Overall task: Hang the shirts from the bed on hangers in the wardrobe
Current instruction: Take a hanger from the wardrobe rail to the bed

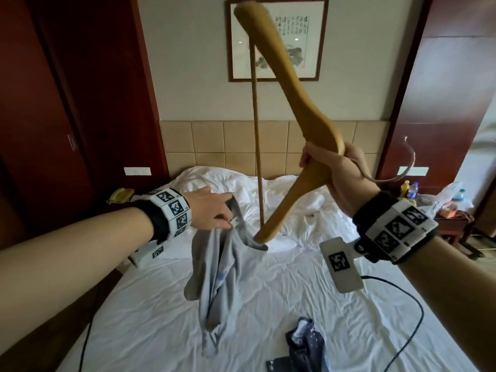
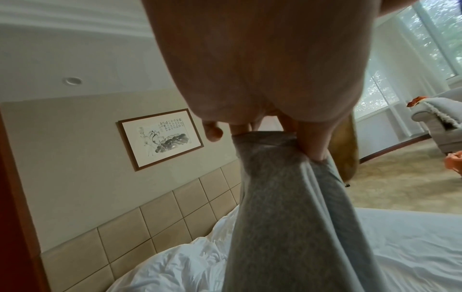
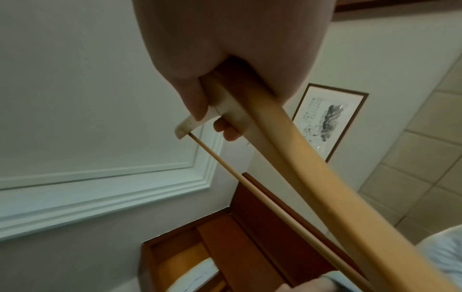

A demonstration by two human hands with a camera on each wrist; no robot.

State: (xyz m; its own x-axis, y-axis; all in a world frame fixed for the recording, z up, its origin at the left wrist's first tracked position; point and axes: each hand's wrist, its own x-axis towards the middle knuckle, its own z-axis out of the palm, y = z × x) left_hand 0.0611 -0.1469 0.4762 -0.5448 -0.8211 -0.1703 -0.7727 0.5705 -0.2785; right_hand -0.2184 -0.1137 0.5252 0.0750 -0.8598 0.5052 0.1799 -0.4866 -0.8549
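Here the right hand (image 1: 341, 173) was wrapped around the middle of a wooden hanger (image 1: 292, 108), close to where its metal hook (image 1: 402, 167) came out, and the hook pointed away to the right, clear of the cloth. The hanger was tipped steeply, one shoulder high near the framed picture (image 1: 276, 38) and the other end low, and that low tip sat in or right at the neck opening of the grey shirt (image 1: 217, 267); this tilt looked chosen so one arm could go in through the collar first. The left hand (image 1: 212, 210) pinched the shirt at its neckline with fingers curled on the fabric, likely holding the opening spread and lifted; the left wrist view showed the fabric bunched under the fingertips (image 2: 312, 146). The rest of the shirt hung limp above the bed (image 1: 295, 304), its lower edge seeming to brush the white sheet. A dark patterned shirt (image 1: 303, 345) lay crumpled near the front edge of the bed, not yet dealt with. The dark red wardrobe (image 1: 53, 103) stood at the left, well apart from both hands, so hanging had not been reached. In the right wrist view the hanger's thin lower bar (image 3: 262, 201) ran free of cloth. Judged step: threading the hanger into the grey shirt, early in the task.
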